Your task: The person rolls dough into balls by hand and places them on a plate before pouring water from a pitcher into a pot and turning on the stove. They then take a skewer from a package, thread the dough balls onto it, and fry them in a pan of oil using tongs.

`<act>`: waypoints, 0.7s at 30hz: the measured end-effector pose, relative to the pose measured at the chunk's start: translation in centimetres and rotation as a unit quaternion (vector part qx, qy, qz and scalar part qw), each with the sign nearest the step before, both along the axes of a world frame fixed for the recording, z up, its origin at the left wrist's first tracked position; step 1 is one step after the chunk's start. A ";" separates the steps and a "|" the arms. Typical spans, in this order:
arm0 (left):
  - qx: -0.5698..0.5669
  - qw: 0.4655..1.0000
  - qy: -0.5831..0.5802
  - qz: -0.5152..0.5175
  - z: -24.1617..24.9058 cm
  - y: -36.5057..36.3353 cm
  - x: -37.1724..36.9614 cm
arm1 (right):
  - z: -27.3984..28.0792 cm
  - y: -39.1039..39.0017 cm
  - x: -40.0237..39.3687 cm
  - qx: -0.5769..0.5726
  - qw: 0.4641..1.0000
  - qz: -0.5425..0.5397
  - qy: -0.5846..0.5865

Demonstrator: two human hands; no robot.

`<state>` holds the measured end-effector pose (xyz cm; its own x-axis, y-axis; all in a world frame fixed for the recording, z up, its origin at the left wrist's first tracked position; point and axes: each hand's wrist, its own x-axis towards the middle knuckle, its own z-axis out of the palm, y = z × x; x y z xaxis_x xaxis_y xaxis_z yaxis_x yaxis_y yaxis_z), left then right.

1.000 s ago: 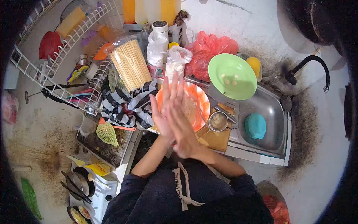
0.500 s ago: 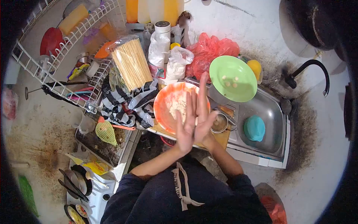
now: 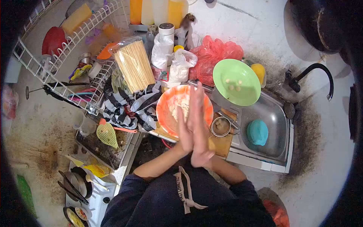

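My left hand (image 3: pixel 185 128) and my right hand (image 3: pixel 199 121) are pressed palm to palm with fingers stretched out, over the near right part of an orange and white bowl (image 3: pixel 163 109). Both are somewhat blurred; anything between the palms is hidden. Pale dough or flour (image 3: pixel 177 108) lies in the bowl, partly covered by the hands. On a green plate (image 3: pixel 247 92) at the upper right sit several small pale balls (image 3: pixel 231 87). Just right of the hands, a small metal strainer or cup (image 3: pixel 221 126) holds something pale on a wooden board (image 3: pixel 223 145).
A sink (image 3: pixel 278 128) with a turquoise bowl (image 3: pixel 258 132) and a black faucet (image 3: pixel 314 68) is on the right. Skewers (image 3: pixel 135 66), a flour bag (image 3: pixel 179 72) and red plastic bags (image 3: pixel 208 56) stand behind. A stove (image 3: pixel 96 196) with pans is at lower left.
The hands have slid against each other: one has moved down toward me and turned more edge-on. The strainer shows more fully now. The view has shifted slightly.
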<state>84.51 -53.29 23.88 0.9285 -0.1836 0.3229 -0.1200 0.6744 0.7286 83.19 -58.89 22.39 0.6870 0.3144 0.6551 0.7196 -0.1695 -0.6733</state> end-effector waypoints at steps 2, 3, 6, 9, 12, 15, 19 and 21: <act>-0.099 0.995 -0.005 0.015 0.6 0.5 1.0 | -0.7 -0.4 -0.4 -0.012 0.994 0.026 -0.106; -0.098 0.995 -0.006 0.015 1.2 0.5 0.8 | -0.6 -0.8 0.1 -0.011 0.994 0.026 -0.107; -0.098 0.993 -0.054 -0.049 1.4 -0.1 -0.4 | 0.5 -1.6 1.2 -0.003 0.997 -0.082 0.007; 0.048 0.999 0.002 -0.027 -0.5 -1.4 -1.7 | 4.9 -1.4 0.3 0.053 0.994 -0.085 0.049; 0.004 1.000 -0.017 0.007 0.5 -0.9 -0.2 | 1.6 -0.4 -1.3 -0.008 0.997 -0.054 0.058; -0.033 0.994 -0.092 0.050 1.5 0.0 0.4 | 1.3 -2.0 -0.5 -0.020 0.999 -0.004 0.028; 0.008 0.995 -0.103 -0.013 -0.5 -0.4 -1.3 | 1.8 -1.7 -0.2 -0.026 0.999 -0.030 -0.006; 0.061 0.995 -0.020 -0.077 -0.9 -0.2 -1.3 | 1.9 -1.0 -0.2 -0.005 1.000 -0.022 -0.011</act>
<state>83.24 -53.51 22.93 0.8734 -0.3623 0.3256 -0.0529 0.5939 0.8028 82.94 -59.85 24.25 0.6850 0.2910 0.6679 0.7267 -0.2072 -0.6550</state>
